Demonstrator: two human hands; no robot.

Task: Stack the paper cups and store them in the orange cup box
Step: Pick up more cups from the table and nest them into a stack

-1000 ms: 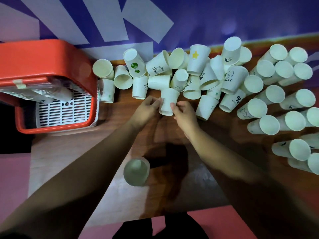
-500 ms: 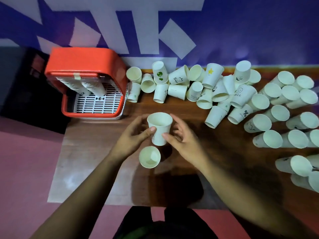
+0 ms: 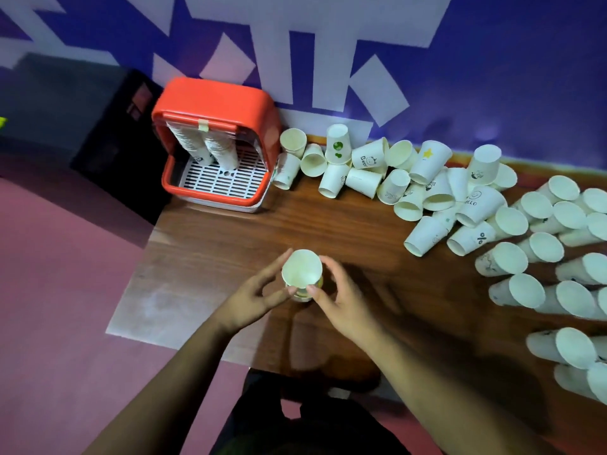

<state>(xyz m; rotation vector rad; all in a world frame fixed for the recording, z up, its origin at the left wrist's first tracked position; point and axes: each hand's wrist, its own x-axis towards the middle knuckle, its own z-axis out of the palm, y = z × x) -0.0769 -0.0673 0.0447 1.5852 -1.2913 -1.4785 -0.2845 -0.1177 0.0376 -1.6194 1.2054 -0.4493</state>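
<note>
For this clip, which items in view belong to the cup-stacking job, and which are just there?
Part of the job:
- cup being nested into another, held by left hand and right hand
- loose paper cups on the table
- orange cup box with cup stacks inside

Just there:
- wooden table
- purple and white wall
- black unit left of the box

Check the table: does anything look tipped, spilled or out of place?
Yes. Many white paper cups lie tipped in a loose heap along the wall, beside the orange plastic cup box. No liquid spill shows. Both hands, left and right, hold one upright cup over another.
</note>
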